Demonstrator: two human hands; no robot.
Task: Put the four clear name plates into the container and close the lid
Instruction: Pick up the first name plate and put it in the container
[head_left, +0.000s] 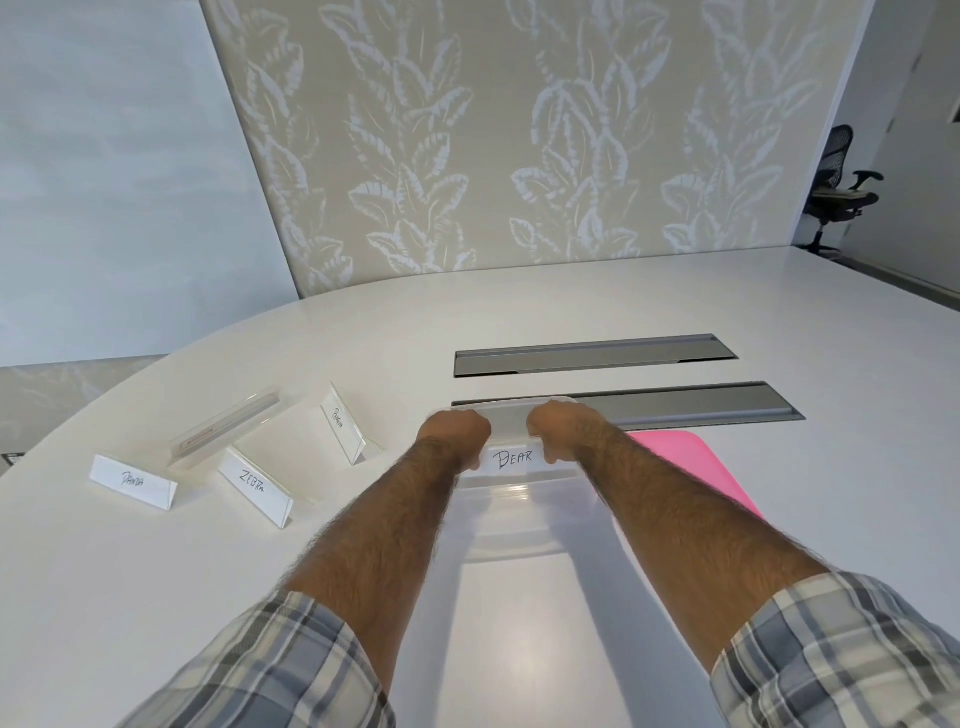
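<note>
A clear name plate marked BEAR (511, 457) is gripped at its two ends, my left hand (457, 434) on its left end and my right hand (558, 431) on its right end. The plate sits low inside the clear plastic container (511, 545) in front of me. A pink lid (696, 467) lies flat on the table, right of the container and partly behind my right forearm. Left of the container stand three plates: PANDA (132, 480), ZEBRA (254, 486) and one (340, 423) whose small writing I cannot read. A further clear plate (226, 428) lies behind ZEBRA.
The white oval table (156, 597) carries two grey recessed cable trays (592, 356) beyond the container. A leaf-patterned wall stands behind the table. A black office chair (836, 192) is at the far right.
</note>
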